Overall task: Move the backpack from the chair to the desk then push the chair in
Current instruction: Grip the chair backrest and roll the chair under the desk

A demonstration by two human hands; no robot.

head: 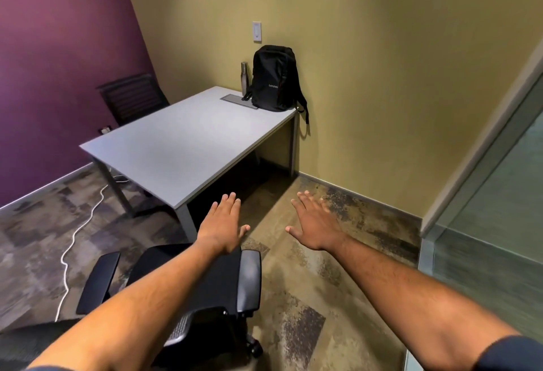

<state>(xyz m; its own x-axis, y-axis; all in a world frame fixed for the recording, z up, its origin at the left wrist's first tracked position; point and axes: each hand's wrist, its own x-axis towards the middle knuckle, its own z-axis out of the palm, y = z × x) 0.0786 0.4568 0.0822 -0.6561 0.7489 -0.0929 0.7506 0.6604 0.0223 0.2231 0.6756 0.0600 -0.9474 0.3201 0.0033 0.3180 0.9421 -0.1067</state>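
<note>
A black backpack (pixel 274 78) stands upright on the far right corner of the grey desk (pixel 182 147), against the yellow wall, one strap hanging over the desk edge. A black office chair (pixel 217 285) with two armrests sits below me, pulled out from the desk, its seat bare. My left hand (pixel 223 225) hovers flat and open above the chair, near the desk's front corner. To its right, my right hand (pixel 313 223) is held open over the carpet with fingers spread. Neither hand holds anything.
A metal bottle (pixel 244 78) stands beside the backpack, next to a grey cable hatch (pixel 239 101). A second dark chair (pixel 132 97) stands behind the desk by the purple wall. A white cable (pixel 77 232) runs across the carpet at left. A glass partition (pixel 496 223) closes the right side.
</note>
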